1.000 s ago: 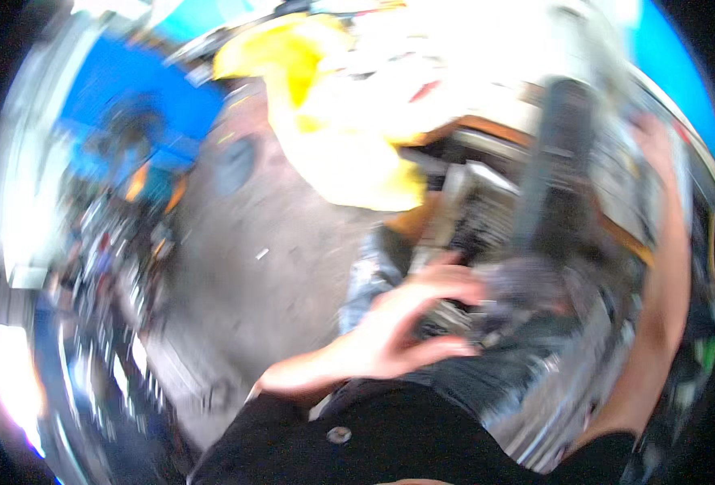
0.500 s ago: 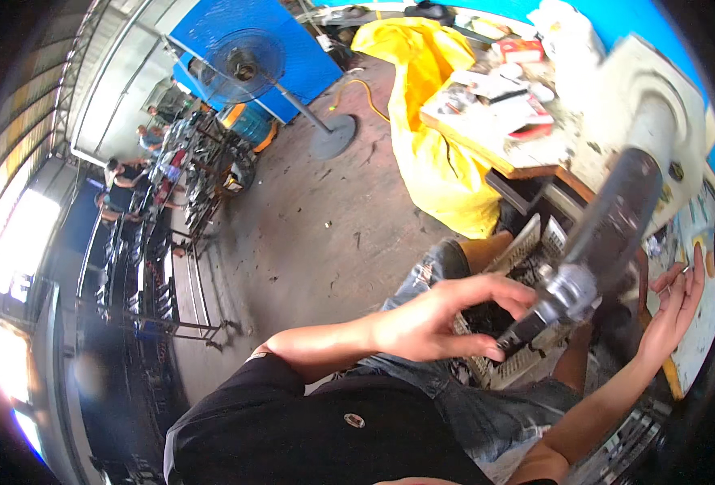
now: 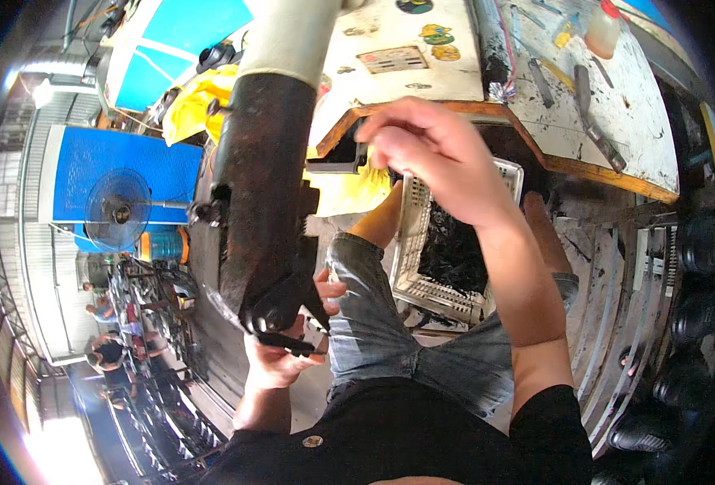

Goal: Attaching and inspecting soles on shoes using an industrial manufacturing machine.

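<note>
A thick machine arm (image 3: 264,153) stands close in front of me, pale at the top, with a worn dark metal head below. My left hand (image 3: 281,364) is wrapped round the lower tip of that head, which partly hides its fingers. Raised right of the machine arm, my right hand (image 3: 446,162) has loosely bent fingers, somewhat apart, with nothing visible in them. Below it, between my knees, a white plastic crate (image 3: 406,250) holds a heap of black scraps (image 3: 454,255).
A white worktop (image 3: 624,105) with a wooden edge carries a hammer (image 3: 592,121), several hand tools and a red-capped bottle (image 3: 602,32). A standing fan (image 3: 119,208) is at left, with racks and people beyond. Black shoes (image 3: 648,432) line the right side.
My view has turned to the right, bringing the worktop tools into sight. My right hand has come from the far right to above the crate, its fingers more bent. My left hand stays at the head's tip.
</note>
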`<state>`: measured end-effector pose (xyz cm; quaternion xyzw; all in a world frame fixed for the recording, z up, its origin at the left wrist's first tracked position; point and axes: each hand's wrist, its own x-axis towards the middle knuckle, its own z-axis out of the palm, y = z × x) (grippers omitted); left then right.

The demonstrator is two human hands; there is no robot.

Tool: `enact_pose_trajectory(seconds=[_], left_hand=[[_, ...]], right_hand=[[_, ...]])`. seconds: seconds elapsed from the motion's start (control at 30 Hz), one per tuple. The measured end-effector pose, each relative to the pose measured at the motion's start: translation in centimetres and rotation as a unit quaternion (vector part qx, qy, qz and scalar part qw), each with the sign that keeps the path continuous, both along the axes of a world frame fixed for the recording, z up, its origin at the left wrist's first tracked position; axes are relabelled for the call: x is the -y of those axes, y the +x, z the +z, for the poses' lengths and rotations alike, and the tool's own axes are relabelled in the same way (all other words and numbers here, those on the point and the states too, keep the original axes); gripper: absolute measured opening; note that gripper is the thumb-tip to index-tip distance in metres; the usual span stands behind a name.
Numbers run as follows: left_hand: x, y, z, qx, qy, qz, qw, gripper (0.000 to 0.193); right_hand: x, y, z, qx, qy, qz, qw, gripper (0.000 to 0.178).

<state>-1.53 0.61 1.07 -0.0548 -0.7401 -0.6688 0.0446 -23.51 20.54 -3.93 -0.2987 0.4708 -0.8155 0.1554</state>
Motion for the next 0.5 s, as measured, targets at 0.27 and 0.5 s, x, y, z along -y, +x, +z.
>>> enact_pose_trajectory(seconds=[0.27, 0.5], left_hand=[[0.5, -0.1, -0.3, 0.01, -0.048, -0.023, 0.999, 0.064], [-0.3, 1.8, 0.8, 0.058, 0.012, 0.091, 0.994, 0.066]], right_hand=[[3.5, -0.2, 1.5, -0.037, -0.177, 0.138, 0.974, 0.02], [4.9, 0.3, 2.4, -0.026, -0.143, 0.113, 0.983, 0.023]])
